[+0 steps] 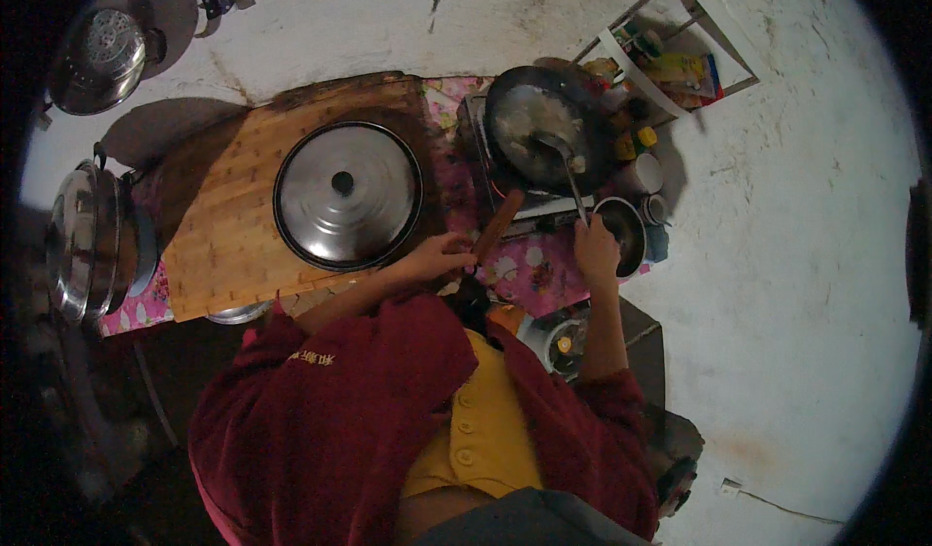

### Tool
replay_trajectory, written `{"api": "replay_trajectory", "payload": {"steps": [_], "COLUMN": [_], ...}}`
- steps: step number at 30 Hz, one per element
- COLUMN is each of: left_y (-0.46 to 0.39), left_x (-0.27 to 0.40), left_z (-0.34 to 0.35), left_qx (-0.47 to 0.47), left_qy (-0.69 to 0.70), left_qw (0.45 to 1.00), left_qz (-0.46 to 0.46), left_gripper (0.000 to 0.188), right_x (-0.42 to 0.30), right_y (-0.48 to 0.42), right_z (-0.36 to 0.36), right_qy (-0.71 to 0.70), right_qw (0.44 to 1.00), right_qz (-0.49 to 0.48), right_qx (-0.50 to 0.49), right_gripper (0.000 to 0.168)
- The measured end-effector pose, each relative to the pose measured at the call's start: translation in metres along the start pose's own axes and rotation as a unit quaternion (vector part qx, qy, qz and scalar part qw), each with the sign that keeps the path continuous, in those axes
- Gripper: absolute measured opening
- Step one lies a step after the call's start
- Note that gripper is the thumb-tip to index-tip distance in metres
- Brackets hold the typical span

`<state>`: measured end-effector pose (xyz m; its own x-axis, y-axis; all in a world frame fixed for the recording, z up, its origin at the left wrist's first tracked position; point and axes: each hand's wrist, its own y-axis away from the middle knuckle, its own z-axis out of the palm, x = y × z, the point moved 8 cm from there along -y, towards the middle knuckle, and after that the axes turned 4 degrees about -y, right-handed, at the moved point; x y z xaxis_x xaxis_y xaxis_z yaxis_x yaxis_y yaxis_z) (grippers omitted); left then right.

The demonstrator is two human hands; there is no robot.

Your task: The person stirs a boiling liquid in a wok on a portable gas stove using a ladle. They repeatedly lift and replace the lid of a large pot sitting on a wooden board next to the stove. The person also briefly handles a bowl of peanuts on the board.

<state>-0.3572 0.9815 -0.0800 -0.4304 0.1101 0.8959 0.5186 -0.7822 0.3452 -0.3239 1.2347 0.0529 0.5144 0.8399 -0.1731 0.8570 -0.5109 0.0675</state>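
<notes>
A dark wok [535,127] sits on a stove [542,211], with some pale food and liquid inside it. My right hand [598,247] is closed around the handle of a metal ladle [575,186], whose bowl rests inside the wok. My left hand [450,253] is at the lower end of the wok's brown wooden handle [499,226]; the fingers are bent, and whether they grip it cannot be told. Just right of my right hand stands a metal pot [628,236].
A round metal lid [349,196] with a black knob lies on a wooden board [226,233] at left. Stacked steamer pots [80,240] stand at the far left. Bottles [635,142] and cups [644,175] crowd right of the wok, below a wall rack [728,36].
</notes>
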Motion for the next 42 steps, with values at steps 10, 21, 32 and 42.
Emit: {"api": "replay_trajectory", "payload": {"steps": [10, 21, 32, 42], "left_y": [0.023, 0.018, -0.004, -0.023], "left_x": [0.007, 0.012, 0.014, 0.007], "left_z": [-0.01, 0.004, 0.028, 0.028], "left_qx": [0.017, 0.092, 0.185, 0.16], "left_qy": [-0.021, 0.007, 0.095, 0.038], "left_qw": [0.999, 0.995, 0.978, 0.986], "left_qz": [-0.031, -0.031, -0.01, -0.032], "left_gripper": [0.046, 0.047, 0.04, 0.064], "right_x": [0.005, 0.004, 0.048, 0.094], "right_y": [-0.055, -0.082, -0.043, 0.021], "right_z": [0.014, 0.004, -0.092, -0.109], "right_qy": [-0.002, -0.021, 0.017, 0.008], "right_qw": [0.995, 0.983, 0.992, 0.993], "right_qz": [-0.046, -0.113, -0.108, -0.114], "right_qx": [0.085, 0.146, 0.068, 0.008], "right_gripper": [0.043, 0.036, 0.039, 0.04]}}
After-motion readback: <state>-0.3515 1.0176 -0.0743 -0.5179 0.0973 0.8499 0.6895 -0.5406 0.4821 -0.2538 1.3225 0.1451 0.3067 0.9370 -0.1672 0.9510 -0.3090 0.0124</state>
